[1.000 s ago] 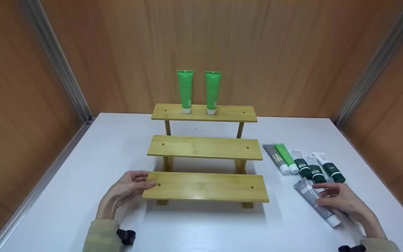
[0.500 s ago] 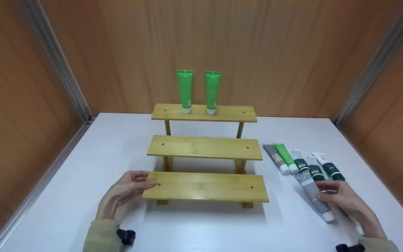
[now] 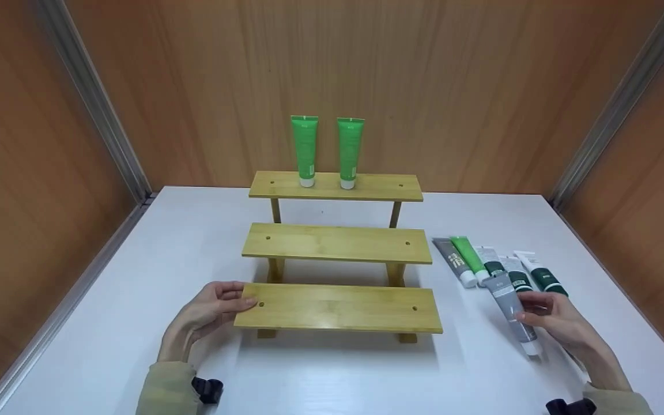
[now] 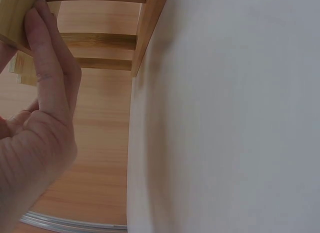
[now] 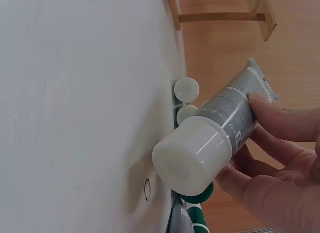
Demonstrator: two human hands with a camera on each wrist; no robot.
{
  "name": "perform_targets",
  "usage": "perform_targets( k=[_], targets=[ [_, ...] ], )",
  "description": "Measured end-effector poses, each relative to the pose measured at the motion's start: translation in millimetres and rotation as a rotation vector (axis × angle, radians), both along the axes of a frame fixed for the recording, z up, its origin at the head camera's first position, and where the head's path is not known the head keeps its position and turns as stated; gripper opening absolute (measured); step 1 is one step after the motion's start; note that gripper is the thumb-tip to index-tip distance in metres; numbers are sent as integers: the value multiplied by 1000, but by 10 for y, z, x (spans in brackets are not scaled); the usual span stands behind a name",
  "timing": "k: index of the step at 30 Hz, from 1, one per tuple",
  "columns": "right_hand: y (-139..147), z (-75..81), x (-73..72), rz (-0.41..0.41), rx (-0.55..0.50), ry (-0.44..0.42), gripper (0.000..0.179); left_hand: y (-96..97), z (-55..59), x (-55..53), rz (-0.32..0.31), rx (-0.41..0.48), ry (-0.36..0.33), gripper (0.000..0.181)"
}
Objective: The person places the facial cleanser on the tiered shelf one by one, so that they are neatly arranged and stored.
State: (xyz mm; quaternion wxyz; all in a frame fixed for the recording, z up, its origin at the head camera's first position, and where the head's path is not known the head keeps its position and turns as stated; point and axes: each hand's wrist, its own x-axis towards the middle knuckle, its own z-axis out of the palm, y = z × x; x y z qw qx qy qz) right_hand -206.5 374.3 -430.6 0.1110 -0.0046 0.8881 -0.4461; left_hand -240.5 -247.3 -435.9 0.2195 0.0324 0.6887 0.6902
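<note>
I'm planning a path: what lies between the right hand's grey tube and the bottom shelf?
In the head view, bare white tabletop shows between the held grey tube and bottom shelf.

Lettering visible, no words legible

The held grey tube (image 5: 227,110) carries rows of small print and a barcode (image 5: 238,138), too blurred to make out for certain. Pale lettering on the dark grey tube (image 3: 453,259) lying down is too small to read, as are faint marks on the upright green tubes (image 3: 305,147).
</note>
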Motion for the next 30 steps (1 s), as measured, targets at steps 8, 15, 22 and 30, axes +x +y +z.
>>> perform_targets(
  k=[8, 15, 22, 30],
  targets=[
    [-100, 44, -2, -27, -58, 28, 66, -10, -5, 0, -17, 16, -3, 71],
    [-225, 128, -28, -41, -138, 65, 63, -9, -1, 8, -6, -11, 1, 73],
    [-375, 238, -83, -45, -198, 127, 62, -13, 3, 2, 0, -3, -1, 71],
    [-574, 446, -190, -39, -187, 192, 62, -3, -6, 0, -7, -3, 13, 66]
  ],
)
